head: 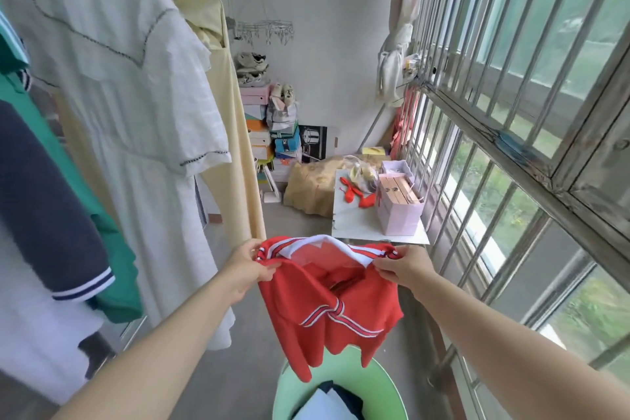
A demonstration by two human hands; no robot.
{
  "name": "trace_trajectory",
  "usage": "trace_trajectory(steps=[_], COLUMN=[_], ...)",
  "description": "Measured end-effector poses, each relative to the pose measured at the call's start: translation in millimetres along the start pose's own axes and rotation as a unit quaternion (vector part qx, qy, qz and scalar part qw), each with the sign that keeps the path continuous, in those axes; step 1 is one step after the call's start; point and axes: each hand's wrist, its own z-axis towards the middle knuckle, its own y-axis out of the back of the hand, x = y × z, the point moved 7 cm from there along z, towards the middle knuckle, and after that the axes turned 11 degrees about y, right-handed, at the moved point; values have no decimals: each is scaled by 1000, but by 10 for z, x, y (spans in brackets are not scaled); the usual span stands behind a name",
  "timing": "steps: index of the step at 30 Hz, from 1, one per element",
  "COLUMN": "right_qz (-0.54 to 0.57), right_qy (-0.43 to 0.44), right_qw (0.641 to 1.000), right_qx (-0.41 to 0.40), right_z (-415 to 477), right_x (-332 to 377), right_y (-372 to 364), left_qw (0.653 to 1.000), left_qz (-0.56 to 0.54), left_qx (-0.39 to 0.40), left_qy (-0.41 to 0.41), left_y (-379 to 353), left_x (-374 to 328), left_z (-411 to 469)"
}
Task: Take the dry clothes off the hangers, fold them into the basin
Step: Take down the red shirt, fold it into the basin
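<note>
Narrow balcony with a grey concrete floor (pixel 238 368) and a barred metal window grille (pixel 511 106) along our right is where we stand. Our left grip (pixel 247 266) pinches one shoulder of a red knit polo shirt with a white collar and red-white-blue striped trim (pixel 327 303), thumb on top and fingers curled into the fabric. Our right grip (pixel 402 266) pinches the other shoulder the same way. Between the two, we hold the shirt spread in the air, collar uppermost, its lower part bunched and dangling over a pale green round plastic basin (pixel 381 382) on the floor.

Inside the basin lies folded white and navy clothing (pixel 327 399). To our left hang a long white short-sleeved dress (pixel 136 95), a pale yellow garment (pixel 221 78) behind it, and nearer us a green top (pixel 112 249) and a navy sleeve with white-striped cuff (pixel 44 198). Beyond the shirt stands a white tabletop (pixel 358 225) carrying a pink paper bag (pixel 399 211) and a red ribbon (pixel 358 194). A stack of coloured shoe boxes (pixel 259 133) rises against the far wall.
</note>
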Motion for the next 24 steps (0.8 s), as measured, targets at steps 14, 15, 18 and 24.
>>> trace_trajectory(steps=[14,15,18,24], right_qz=[-241,-233,-254,-142], right_qy=[258,262,255,119], right_qw=[934,934,932,982], right_qx=[60,60,39,41], right_z=[285,301,334,485], right_x=[509,504,485,300], right_y=[89,86,87,66], left_qw=[952,954,949,959], left_qz=[218,218,250,231], left_qx=[-194,-190,-172,-159], left_qy=[-94,-82,-79,-34], left_y=[-126,-130,-181,-273], left_x=[-529,-529,-524,-391], left_z=[-115,-97,-47,65])
